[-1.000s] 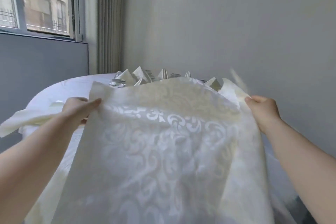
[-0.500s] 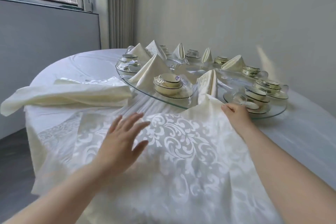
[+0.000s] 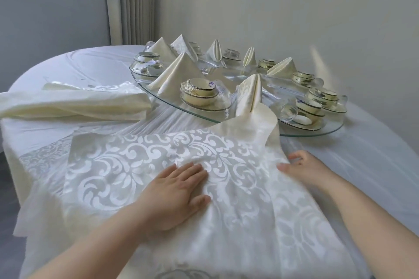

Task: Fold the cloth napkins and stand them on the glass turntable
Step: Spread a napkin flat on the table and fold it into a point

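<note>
The napkin point(image 3: 158, 161) lies spread on the table point(image 3: 79, 63) right in front of us. Our left hand point(image 3: 174, 195) lies flat on its middle, fingers straight and close together, pressing down. Our right hand point(image 3: 301, 170) is at 3 o'clock from the left one, at the napkin's edge, fingers curled. It is blurry, so we cannot tell if it pinches the cloth. At 12 o'clock the napkin's far corner lies over the rim of the turntable point(image 3: 317, 135). Folded napkins point(image 3: 179, 70) stand on the glass among bowls point(image 3: 199, 95). A pile point(image 3: 74, 104) of cloth lies at 10 o'clock.
</note>
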Motion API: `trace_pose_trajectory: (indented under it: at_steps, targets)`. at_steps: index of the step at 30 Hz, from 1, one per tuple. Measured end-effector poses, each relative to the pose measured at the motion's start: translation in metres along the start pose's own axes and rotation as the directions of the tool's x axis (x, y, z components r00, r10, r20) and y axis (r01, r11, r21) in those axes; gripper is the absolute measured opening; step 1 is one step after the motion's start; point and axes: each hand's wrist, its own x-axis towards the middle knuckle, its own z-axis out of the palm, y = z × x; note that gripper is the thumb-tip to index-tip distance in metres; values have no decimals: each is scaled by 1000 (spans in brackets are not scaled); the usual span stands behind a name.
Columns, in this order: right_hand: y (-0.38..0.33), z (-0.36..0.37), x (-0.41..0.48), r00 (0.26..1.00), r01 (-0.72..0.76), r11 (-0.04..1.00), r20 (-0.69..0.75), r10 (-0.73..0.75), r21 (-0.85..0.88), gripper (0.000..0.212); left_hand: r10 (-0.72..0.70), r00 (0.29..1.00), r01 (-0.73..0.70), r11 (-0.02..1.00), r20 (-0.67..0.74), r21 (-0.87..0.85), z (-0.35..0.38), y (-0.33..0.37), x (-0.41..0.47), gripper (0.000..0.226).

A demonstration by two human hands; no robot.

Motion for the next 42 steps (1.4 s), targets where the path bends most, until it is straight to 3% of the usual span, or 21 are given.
trace_pose_trajectory:
  at_steps: [2,4,6,10,14,15,17,19,22,25,28,30,32,34,36,39,42]
  targets:
    - [10,-8,-16,999,-1,997,33,3,-78,16,-13,1000,13,1000,-4,-6,0,1,0,139]
    - [14,-12,-23,999,33,988,26,-30,-151,25,-16,1000,16,1000,-6,1,0,1,0,139]
    - [14,-12,-21,994,79,972,-51,-93,-222,31,-34,999,34,999,-3,6,0,2,0,140]
    - [-10,-19,-2,942,156,919,-225,-248,-363,24,-68,997,67,997,36,39,-6,8,0,141]
    - [-35,-28,12,855,154,823,-344,-388,-547,22,-108,992,108,994,57,17,-10,19,6,67]
    - [-35,-29,16,852,132,793,-341,-397,-594,18,-120,991,119,993,53,18,-9,21,7,66]
    - [-27,-29,21,894,66,778,-310,-325,-625,9,-123,992,123,992,28,18,-3,22,9,90]
    - [-14,-27,20,932,25,800,-276,-235,-599,27,-143,990,143,990,13,12,2,21,9,107]
    - [0,-17,-10,896,126,823,-293,-334,-553,43,-145,989,145,989,-12,17,4,21,9,95]
    - [18,0,-73,759,401,834,-372,-535,-379,25,-140,990,140,990,-15,24,3,21,9,62]
    - [44,24,-150,611,605,775,-517,-599,-183,5,-138,990,139,990,-33,21,3,22,8,59]
    - [73,50,-187,585,604,796,-655,-479,-42,6,-137,989,138,990,-49,16,3,22,8,59]
    - [101,87,-207,676,465,856,-715,-179,226,10,-129,989,130,991,-75,12,3,24,7,58]
    - [125,126,-212,832,192,868,-545,103,458,30,-130,982,130,991,-135,-7,3,28,5,57]
    - [144,153,-207,937,-32,811,-264,228,585,38,-136,967,135,991,-216,-19,2,32,2,56]
    - [152,168,-202,946,-235,659,13,323,715,29,-110,953,113,994,-282,-7,2,33,-1,52]
    - [148,166,-202,928,-341,511,196,317,789,63,-114,962,110,994,-249,-29,3,33,-1,42]
